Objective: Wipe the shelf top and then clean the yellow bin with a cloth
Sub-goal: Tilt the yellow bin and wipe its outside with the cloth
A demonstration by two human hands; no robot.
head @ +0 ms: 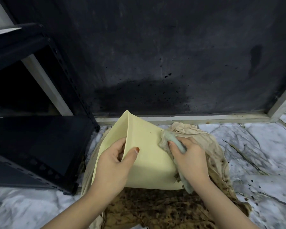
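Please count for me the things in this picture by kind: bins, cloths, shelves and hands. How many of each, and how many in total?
Bins: 1, the yellow bin.
Cloths: 2, the pale green cloth and the stained beige cloth on the floor.
Shelves: 1, the black shelf.
Hands: 2, left hand and right hand.
Total: 6.

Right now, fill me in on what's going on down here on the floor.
A person is cleaning a yellow bin that is tipped on its side over a stained beige sheet spread on the marble-patterned floor. The left hand holds the bin's rim, thumb on the outer wall and fingers inside. The right hand presses a pale cloth against the bin's outer wall. Brown specks show near the bin's lower right corner. A dark metal shelf stands to the left.
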